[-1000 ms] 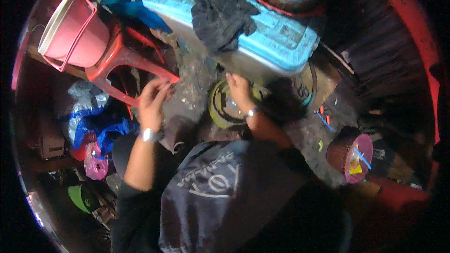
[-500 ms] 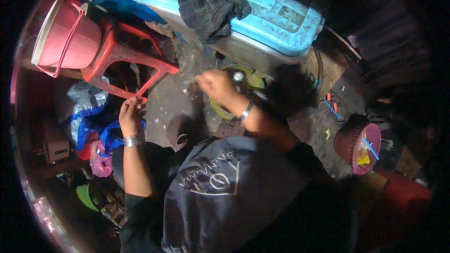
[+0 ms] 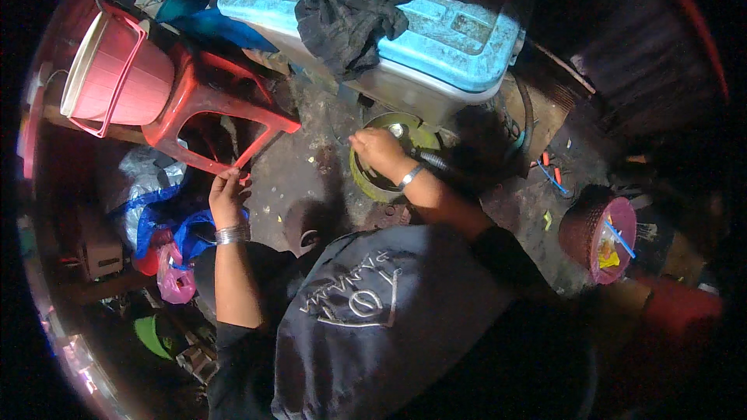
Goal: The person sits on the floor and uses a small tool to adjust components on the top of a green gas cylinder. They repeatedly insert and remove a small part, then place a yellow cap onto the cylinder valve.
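Note:
My right hand [image 3: 381, 152], fingers bent together, is over the left part of a round, worn green burner [image 3: 366, 183]. Whatever its fingers may hold is hidden. A bright round metal centre [image 3: 398, 131] shows just beyond the knuckles, and a ribbed hose [image 3: 430, 159] lies by my wrist. My left hand [image 3: 227, 193] is raised at the left with curled fingertips pressed together. It overlaps the lower end of a red plastic stool [image 3: 210, 109] in the picture. I cannot make out whether it touches the stool or holds something small.
A pink bucket [image 3: 128, 70] stands on the stool. Ahead is a blue-lidded cooler box [image 3: 451, 39] with a crumpled black cloth [image 3: 350, 19] on it. At right sits a pink basket [image 3: 580, 233] of litter. Plastic bags [image 3: 175, 276] lie at left; orange-handled tools [image 3: 551, 171] lie right.
My right hand has moved right and slightly down relative to the burner, and its extended fingers have curled in. My left hand keeps about the same pose beside the stool. The whole view has shifted slightly.

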Available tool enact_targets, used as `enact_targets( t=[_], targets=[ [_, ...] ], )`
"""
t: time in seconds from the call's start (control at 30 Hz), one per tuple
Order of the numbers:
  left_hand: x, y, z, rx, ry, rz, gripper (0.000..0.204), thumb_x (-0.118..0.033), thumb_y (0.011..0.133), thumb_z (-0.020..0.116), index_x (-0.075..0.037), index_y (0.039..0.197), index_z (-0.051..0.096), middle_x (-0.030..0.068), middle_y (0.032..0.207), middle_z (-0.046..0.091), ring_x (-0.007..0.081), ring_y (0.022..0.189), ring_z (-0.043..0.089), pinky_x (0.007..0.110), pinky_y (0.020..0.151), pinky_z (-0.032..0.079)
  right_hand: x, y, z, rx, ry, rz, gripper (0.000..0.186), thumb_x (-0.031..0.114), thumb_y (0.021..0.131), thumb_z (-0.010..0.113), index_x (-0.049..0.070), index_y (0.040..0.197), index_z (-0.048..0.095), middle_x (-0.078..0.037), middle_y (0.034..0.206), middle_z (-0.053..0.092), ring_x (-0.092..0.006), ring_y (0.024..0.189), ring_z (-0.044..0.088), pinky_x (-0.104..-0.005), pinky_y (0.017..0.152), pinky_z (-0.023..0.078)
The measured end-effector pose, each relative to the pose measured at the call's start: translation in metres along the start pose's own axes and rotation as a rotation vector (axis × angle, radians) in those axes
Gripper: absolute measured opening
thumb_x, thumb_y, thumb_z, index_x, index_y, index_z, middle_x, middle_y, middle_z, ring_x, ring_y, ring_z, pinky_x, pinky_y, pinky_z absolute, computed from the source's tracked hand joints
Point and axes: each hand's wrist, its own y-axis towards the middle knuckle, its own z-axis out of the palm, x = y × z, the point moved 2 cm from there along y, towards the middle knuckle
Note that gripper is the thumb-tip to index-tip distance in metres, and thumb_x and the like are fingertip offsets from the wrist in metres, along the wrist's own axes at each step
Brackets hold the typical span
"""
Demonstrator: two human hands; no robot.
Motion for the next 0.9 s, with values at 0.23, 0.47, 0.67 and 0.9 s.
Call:
enact_targets(
  t=[0.23, 0.47, 0.67, 0.9],
  targets=[
    [0.033, -0.023, 0.079, 0.332, 0.757, 0.305, 0.016, -0.008, 0.083, 0.068, -0.007, 0.099, 0.067, 0.0067, 0.095, 0.068, 0.0223, 0.088, 0.063, 0.033, 0.077, 0.049, -0.007, -0.049, -0.054, -0.048, -0.416, 0.282, 0.045, 0.036, 0.077, 0.072, 0.009, 0.109, 0.056, -0.013, 0.102, 0.057, -0.0345, 0.101, 0.055, -0.0501, 0.086, 0.04],
    [0.079, -0.029, 0.217, 0.589, 1.288, 0.773, 0.045, -0.011, 0.077, 0.067, -0.008, 0.122, 0.06, 0.0118, 0.126, 0.058, 0.0409, 0.129, 0.039, 0.047, 0.106, 0.038, 0.004, -0.069, -0.04, 0.111, -0.632, 0.288, 0.08, 0.033, 0.068, 0.081, 0.016, 0.137, 0.046, -0.011, 0.107, 0.056, -0.0302, 0.1, 0.055, -0.0541, 0.095, 0.036],
    [0.118, -0.022, 0.25, 0.608, 1.658, 0.623, 0.052, -0.018, 0.079, 0.06, -0.007, 0.129, 0.055, 0.0106, 0.137, 0.05, 0.0433, 0.139, 0.026, 0.056, 0.111, 0.026, -0.006, -0.069, -0.033, 0.138, -0.619, 0.28, 0.063, 0.019, 0.075, 0.07, 0.018, 0.134, 0.049, -0.01, 0.104, 0.057, -0.0287, 0.099, 0.055, -0.049, 0.091, 0.037],
    [0.12, -0.018, 0.255, 0.514, 1.694, 0.667, 0.054, -0.026, 0.078, 0.061, -0.011, 0.129, 0.056, 0.0091, 0.137, 0.049, 0.0398, 0.137, 0.029, 0.057, 0.112, 0.024, -0.009, -0.071, -0.028, 0.086, -0.617, 0.23, 0.048, 0.014, 0.085, 0.053, 0.02, 0.132, 0.052, -0.011, 0.105, 0.057, -0.0301, 0.101, 0.055, -0.0543, 0.096, 0.036]
  ],
)
